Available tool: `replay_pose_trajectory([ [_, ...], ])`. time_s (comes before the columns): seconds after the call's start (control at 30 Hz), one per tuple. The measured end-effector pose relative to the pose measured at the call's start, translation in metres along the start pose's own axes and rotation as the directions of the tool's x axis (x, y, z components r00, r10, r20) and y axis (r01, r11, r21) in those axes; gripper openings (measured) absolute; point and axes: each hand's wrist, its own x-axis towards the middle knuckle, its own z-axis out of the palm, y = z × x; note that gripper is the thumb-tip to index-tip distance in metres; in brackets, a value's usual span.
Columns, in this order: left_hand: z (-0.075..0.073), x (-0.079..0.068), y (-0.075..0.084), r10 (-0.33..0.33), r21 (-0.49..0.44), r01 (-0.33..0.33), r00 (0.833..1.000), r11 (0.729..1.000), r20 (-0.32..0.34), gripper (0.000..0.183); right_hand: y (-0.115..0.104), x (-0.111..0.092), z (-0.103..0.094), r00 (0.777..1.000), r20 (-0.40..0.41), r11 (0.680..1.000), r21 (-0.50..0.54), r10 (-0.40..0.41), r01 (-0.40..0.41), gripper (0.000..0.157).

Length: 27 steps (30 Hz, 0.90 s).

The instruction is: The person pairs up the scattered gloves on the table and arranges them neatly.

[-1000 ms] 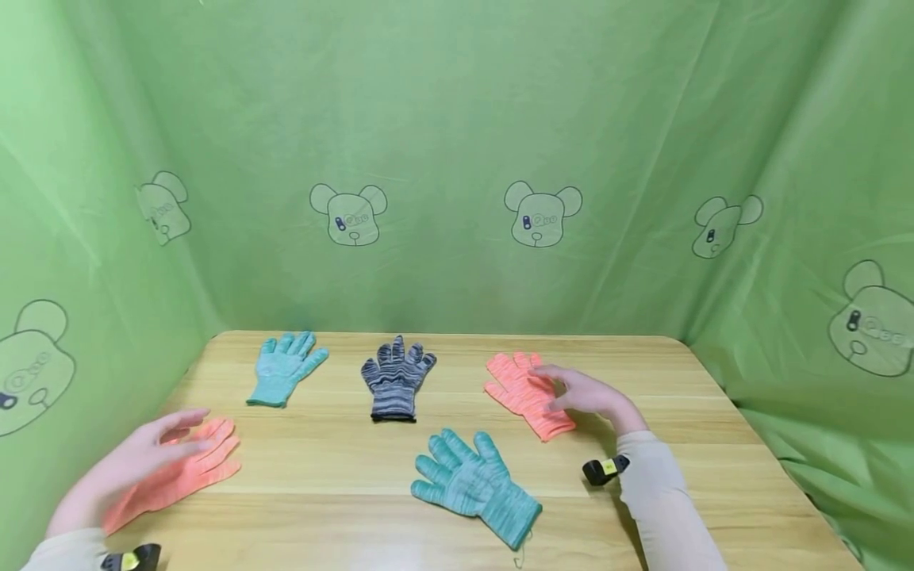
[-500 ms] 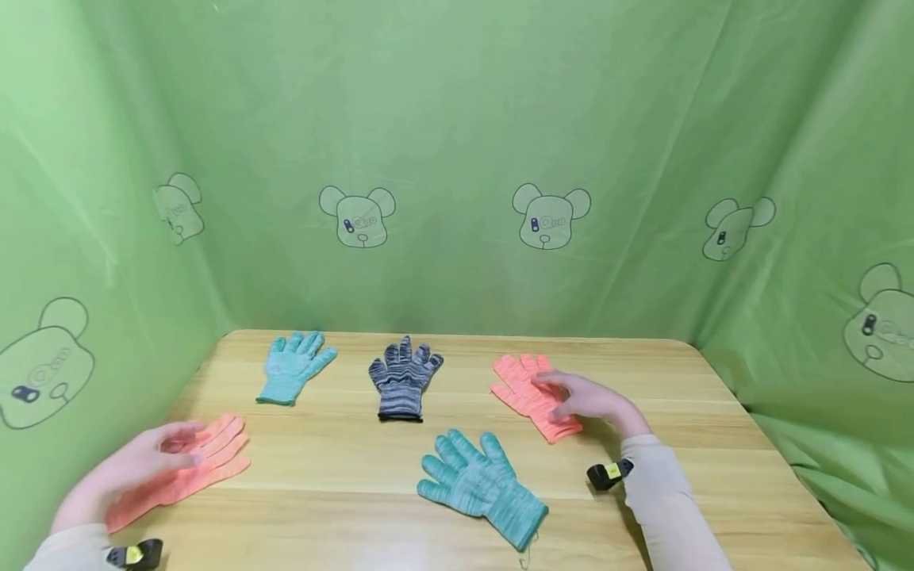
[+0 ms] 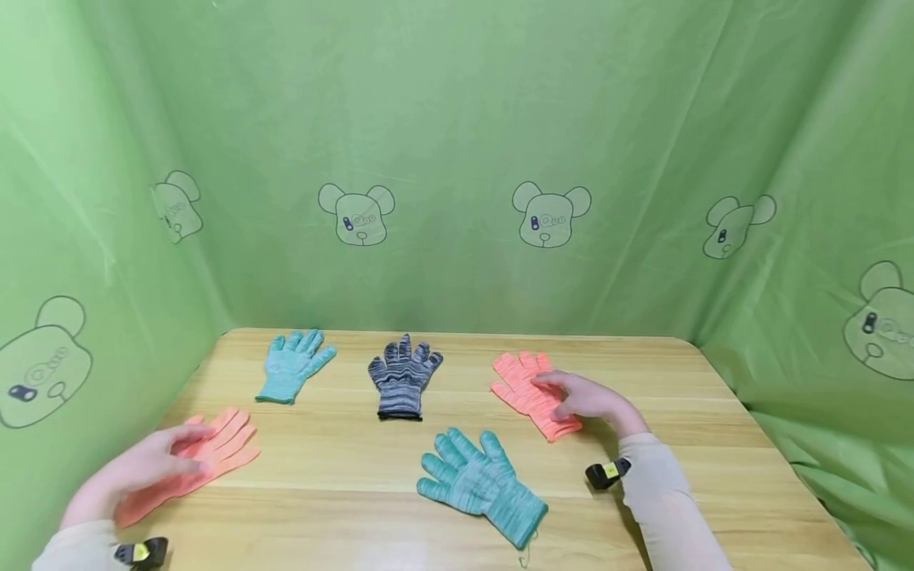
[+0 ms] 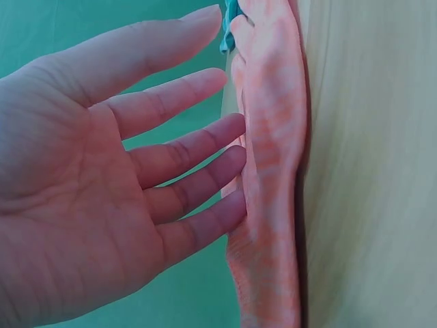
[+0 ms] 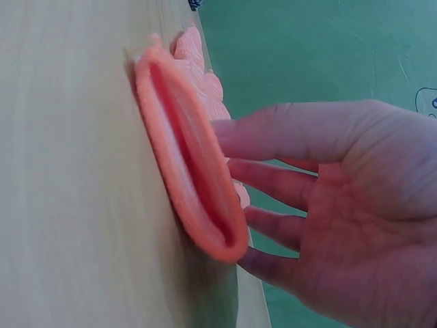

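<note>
- Head view: main risk, prob., is the knit skidding or bunching on the table (image 3: pixel 321 515), as both hands seem to touch w/o a firm grip. L hand (image 3: pixel 143 468), lower left, has fingers loosely spread, nothing gripped; L coral glove (image 3: pixel 224 453) lies under it, its fingers poking out toward frame centre. R hand (image 3: pixel 589 395), right of centre, rests relaxed thumb & fingers on R coral glove (image 3: pixel 525 392), which points upper left, cuff lower right.
- L wrist view: a slack touch could just shove the glove askew. Fingers straight & apart, tips at or just beside it; glove runs top to bottom btwn hand & table.
- R wrist view: cuff (image 5: pixel 188 157) gapes, so a pinch there might catch one layer only. Hand is right of it, nothing clasped; some fingertips hidden, pressure can't be told.
</note>
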Motion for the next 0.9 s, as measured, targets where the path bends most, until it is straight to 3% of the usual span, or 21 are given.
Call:
replay_pose_trajectory([
  [0.07, -0.010, 0.008, -0.001, -0.025, -0.044, 0.031, 0.991, 0.999, 0.133, 0.045, 0.001, 0.001, 0.001, 1.000, -0.001, 1.000, -0.016, 0.002, -0.002, 0.073],
  [0.1, -0.017, 0.013, -0.001, -0.050, -0.105, 0.071, 0.980, 0.992, 0.194, 0.052, 0.001, 0.001, 0.001, 1.000, -0.003, 1.000, -0.021, 0.003, -0.003, 0.074],
  [0.13, -0.025, 0.017, 0.000, -0.071, -0.076, 0.097, 0.956, 0.992, 0.285, 0.060, 0.002, 0.002, 0.002, 1.000, -0.007, 1.000, -0.016, 0.011, -0.011, 0.074],
  [0.23, -0.034, 0.023, 0.000, -0.061, -0.072, 0.095, 0.924, 0.993, 0.378, 0.072, 0.003, 0.004, 0.003, 1.000, -0.008, 1.000, -0.025, 0.001, -0.001, 0.076],
  [0.3, -0.036, 0.025, -0.001, -0.040, -0.091, 0.080, 0.925, 0.993, 0.378, 0.083, 0.003, 0.005, 0.004, 1.000, -0.008, 1.000, -0.030, -0.002, 0.002, 0.076],
  [0.43, -0.034, 0.023, -0.005, -0.001, -0.144, 0.047, 0.953, 0.988, 0.304, 0.105, 0.002, 0.006, 0.006, 1.000, -0.008, 0.999, -0.052, -0.007, 0.007, 0.075],
  [0.5, -0.032, 0.022, -0.006, 0.009, -0.157, 0.035, 0.962, 0.987, 0.274, 0.108, 0.001, 0.006, 0.006, 1.000, -0.013, 0.998, -0.070, -0.006, 0.005, 0.074],
  [0.6, -0.031, 0.022, -0.006, 0.019, -0.164, 0.024, 0.967, 0.986, 0.256, 0.105, -0.001, 0.007, 0.007, 1.000, -0.025, 0.996, -0.095, -0.006, 0.003, 0.073],
  [0.7, -0.032, 0.024, -0.004, 0.010, -0.139, 0.030, 0.959, 0.990, 0.284, 0.100, -0.003, 0.007, 0.008, 0.999, -0.037, 0.995, -0.101, -0.003, -0.001, 0.073],
  [0.83, -0.033, 0.026, 0.002, -0.031, -0.086, 0.063, 0.942, 0.994, 0.333, 0.071, -0.004, 0.008, 0.008, 0.999, -0.046, 0.995, -0.098, 0.001, -0.005, 0.074],
  [0.9, -0.033, 0.026, 0.004, -0.038, -0.086, 0.069, 0.946, 0.994, 0.321, 0.063, -0.003, 0.007, 0.007, 0.999, -0.049, 0.995, -0.097, -0.013, 0.008, 0.074],
])
